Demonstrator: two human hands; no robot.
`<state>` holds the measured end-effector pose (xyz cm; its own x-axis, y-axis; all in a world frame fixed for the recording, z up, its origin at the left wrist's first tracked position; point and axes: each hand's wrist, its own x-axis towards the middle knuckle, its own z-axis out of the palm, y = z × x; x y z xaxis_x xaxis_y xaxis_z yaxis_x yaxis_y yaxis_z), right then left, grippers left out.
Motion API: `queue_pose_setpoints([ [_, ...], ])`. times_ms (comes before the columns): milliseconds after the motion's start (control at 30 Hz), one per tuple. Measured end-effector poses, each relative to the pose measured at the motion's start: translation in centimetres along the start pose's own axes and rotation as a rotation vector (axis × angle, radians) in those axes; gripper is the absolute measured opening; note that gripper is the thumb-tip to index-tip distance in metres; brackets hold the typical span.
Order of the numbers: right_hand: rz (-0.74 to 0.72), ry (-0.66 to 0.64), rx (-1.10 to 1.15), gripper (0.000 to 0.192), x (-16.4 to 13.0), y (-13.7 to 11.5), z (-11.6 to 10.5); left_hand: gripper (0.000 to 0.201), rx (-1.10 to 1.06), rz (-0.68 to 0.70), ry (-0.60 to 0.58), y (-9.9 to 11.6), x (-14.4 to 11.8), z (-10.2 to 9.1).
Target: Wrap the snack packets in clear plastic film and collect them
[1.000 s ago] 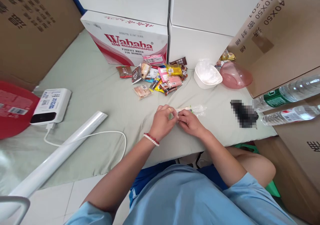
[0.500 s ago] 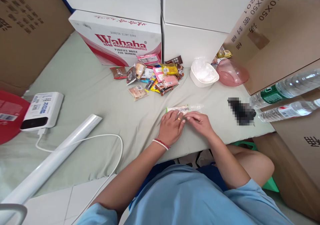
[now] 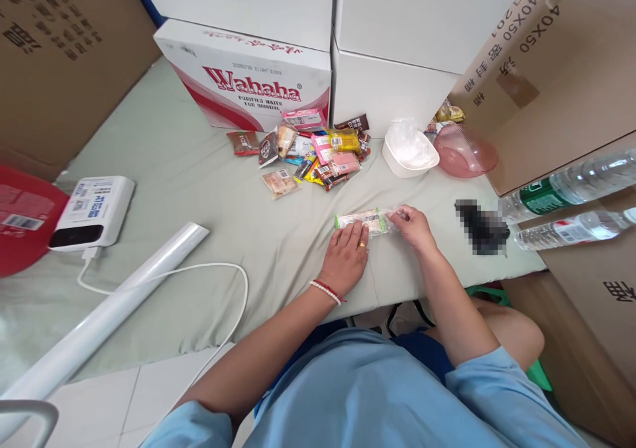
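Observation:
A long snack packet with green-edged ends lies on the pale green cloth. My left hand, with a ring and a beaded bracelet, rests flat on it, fingers stretched out along its near edge. Clear plastic covers the packet's right end and extends beyond it. The thumb and fingers of my right hand pinch that plastic. Beyond both hands sits a pile of wrapped snacks, with a single flat snack packet at its near left.
Behind the pile stands a Wahaha carton. A white bowl with clear plastic inside and a pink bowl stand right of it. Water bottles lie farther right. At left are a white device, its cable and a white tube.
My right hand has moved up and right along the packet and now pinches the clear plastic at its end. More of the packet shows. My left hand stays on it; the view has shifted slightly.

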<state>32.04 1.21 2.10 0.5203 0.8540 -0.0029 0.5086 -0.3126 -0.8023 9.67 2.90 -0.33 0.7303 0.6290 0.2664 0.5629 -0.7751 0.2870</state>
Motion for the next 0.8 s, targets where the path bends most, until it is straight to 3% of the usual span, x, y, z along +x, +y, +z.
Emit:
queue_pose_setpoints([
  [67, -0.008, 0.03, 0.049, 0.028, -0.2, -0.9, -0.5, 0.055, 0.011, 0.007, -0.006, 0.1, 0.0, -0.1],
  [167, -0.06, -0.041, 0.049, 0.022, -0.6, -2.8, -0.5, 0.054, 0.01, 0.002, -0.006, 0.4, 0.1, -0.1],
  [300, -0.287, -0.105, -0.236, 0.01, -1.1, -5.2, 2.3, 0.055, -0.044, -0.007, 0.014, 0.5, 0.3, -0.3],
  [400, -0.37, -0.09, -0.39, 0.014, -1.5, -5.4, 4.8, 0.052, -0.223, -0.011, 0.047, -0.9, 0.5, -0.8],
  [500, -0.425, -0.065, -0.4, 0.017, -1.8, -4.7, 6.0, 0.049, -0.513, -0.151, 0.142, -3.1, 1.1, -1.2],
  [600, -0.446, -0.064, -0.38, 0.018, -2.1, -4.0, 5.9, 0.044, -0.518, -0.387, 0.258, -4.4, 2.1, -1.3],
  [667, -0.45, -0.058, -0.361, 0.018, -2.4, -3.9, 5.7, 0.041, -0.393, -0.452, 0.207, -4.4, 2.9, -1.2],
  [800, -0.446, -0.03, -0.29, 0.015, -3.1, -4.0, 5.5, 0.024, -0.297, -0.442, 0.039, -3.7, 4.1, -1.4],
])
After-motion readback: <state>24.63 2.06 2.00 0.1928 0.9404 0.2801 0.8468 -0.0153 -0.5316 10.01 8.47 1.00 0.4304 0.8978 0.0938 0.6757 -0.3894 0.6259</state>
